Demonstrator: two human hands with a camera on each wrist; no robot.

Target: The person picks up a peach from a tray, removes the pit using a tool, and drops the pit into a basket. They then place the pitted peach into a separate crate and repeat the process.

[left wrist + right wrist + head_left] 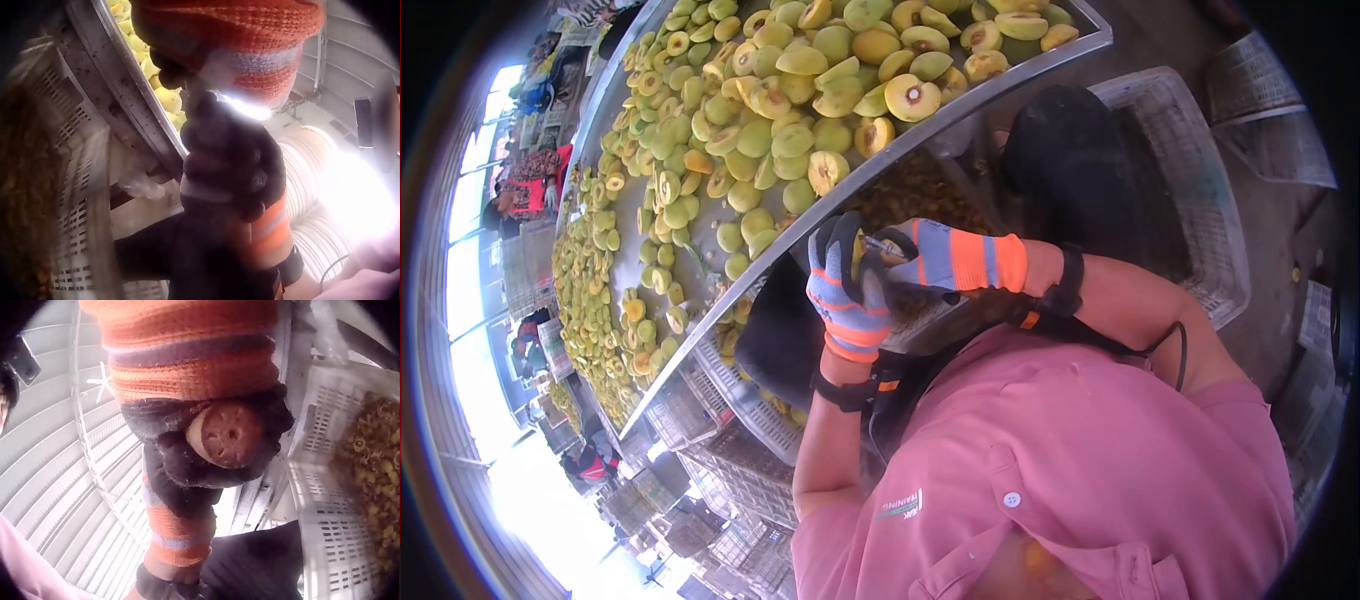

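Your head camera gives a strong fisheye picture: straight lines bend, and the corners fall into black. Daylight comes from the lower left, where the picture burns out to white. The fruit on the metal table [700, 262] is lit evenly and looks sharp. In your left wrist view, heavy glare washes out the right side, and the glove [231, 169] stays dark and blurred. Your right wrist view is soft, brightest at the upper right.

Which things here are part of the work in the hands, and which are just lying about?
In hand:
left hand, gripping a fruit
fruit
right hand, holding a small tool
small tool at the fruit
round wooden handle end in the right glove

Lying about:
metal table of halved fruit
halved fruit
white crates
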